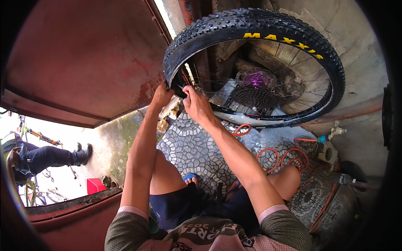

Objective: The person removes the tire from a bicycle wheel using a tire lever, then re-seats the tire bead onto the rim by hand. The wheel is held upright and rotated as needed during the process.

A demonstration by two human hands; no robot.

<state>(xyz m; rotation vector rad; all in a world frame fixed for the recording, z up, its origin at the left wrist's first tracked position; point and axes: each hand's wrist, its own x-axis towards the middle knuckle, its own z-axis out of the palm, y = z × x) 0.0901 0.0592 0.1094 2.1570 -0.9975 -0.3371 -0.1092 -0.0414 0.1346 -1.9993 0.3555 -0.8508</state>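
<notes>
A bicycle wheel with a black knobby tire [251, 26] stands tilted in front of me, wet and streaked with white foam low on its rim. Yellow lettering marks the sidewall. Inside the spokes sit a dark cassette [256, 97] and a purple hub [256, 79]. My left hand [162, 97] is closed round the tire's lower left edge. Just right of it, my right hand [197, 105] is closed at the inner side of the rim, thumb and fingers bunched. What lies between its fingers is hidden; a small pale glint shows there.
An orange hose [268, 152] coils over the pebble-mosaic floor [188, 144], near a tap [337, 131] and a plastic bottle [346, 179]. White foam [284, 134] lies under the wheel. A red metal door [83, 54] stands left; beyond it are another person's legs [52, 158], bicycles and a red box [95, 185].
</notes>
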